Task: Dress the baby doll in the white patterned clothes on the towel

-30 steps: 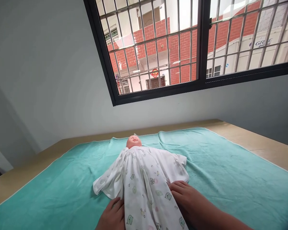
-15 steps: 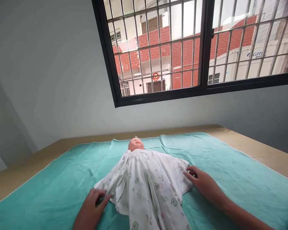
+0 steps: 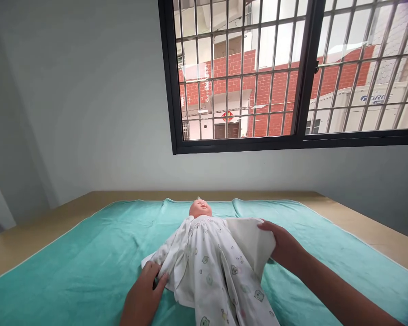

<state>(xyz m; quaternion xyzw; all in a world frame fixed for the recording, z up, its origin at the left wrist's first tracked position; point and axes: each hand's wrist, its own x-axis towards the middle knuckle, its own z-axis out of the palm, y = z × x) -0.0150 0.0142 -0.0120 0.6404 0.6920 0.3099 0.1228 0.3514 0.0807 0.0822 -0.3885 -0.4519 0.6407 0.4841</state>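
A baby doll (image 3: 200, 208) lies on its back on a turquoise towel, its head toward the wall. Over its body spreads a white baby gown (image 3: 214, 267) printed with small green animals, its lower end cut off by the bottom of the view. My right hand (image 3: 279, 242) pinches the right-hand side of the gown and holds that flap raised, showing plain white cloth. At the left sleeve, my left hand (image 3: 146, 290) has its thumb and fingers closed on the hem, low against the towel. The doll's arms and legs are hidden under the cloth.
The turquoise towel (image 3: 98, 258) covers most of a wooden table (image 3: 64, 213), with bare wood along its edges. Behind it rises a grey wall (image 3: 105, 113) with a dark-framed, barred window (image 3: 238, 147) at the upper right.
My right hand has gripped the gown's right side and lifted it slightly up and inward. My left hand has closed on the left hem. The camera view has levelled.
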